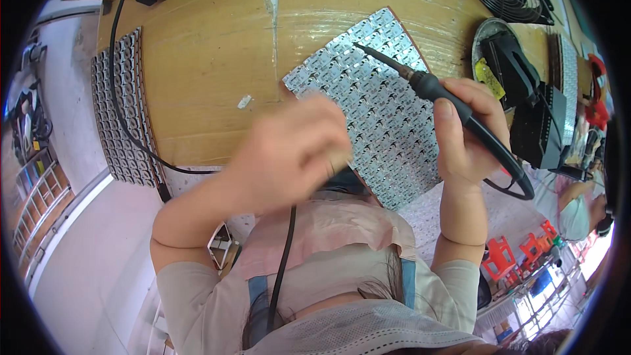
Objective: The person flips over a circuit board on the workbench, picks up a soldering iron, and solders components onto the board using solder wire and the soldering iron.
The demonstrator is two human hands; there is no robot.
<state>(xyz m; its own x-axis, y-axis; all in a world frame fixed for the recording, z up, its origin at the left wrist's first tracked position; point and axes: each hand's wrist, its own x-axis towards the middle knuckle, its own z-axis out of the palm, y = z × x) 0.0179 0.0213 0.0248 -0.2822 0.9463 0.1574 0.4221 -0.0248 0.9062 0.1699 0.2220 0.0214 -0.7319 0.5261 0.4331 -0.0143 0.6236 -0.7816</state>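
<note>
My right hand (470,128) had its grip closed around the handle of the soldering iron (430,89), thumb along one side, with the slim tip pointing away from me over the upper part of the silver panel (388,121). Whether the tip touched the metal or hung just above it, I could not tell. The panel lay aslant on the tabletop (210,79), its lowest corner reaching past the near edge. That overhang worried me most: a bump from my body or forearm might have swung the whole sheet round and dragged its small parts across the tip.

My left hand (296,148) was a blur beside the panel's left side, fingers curled; I could not tell whether its grip held anything. If it strayed up toward the tip, a burn seemed the likely price. The iron's cord (524,187) looped tightly below my right wrist, and a snag there could have jerked the point sideways, scraping or overheating the wrong spot.
</note>
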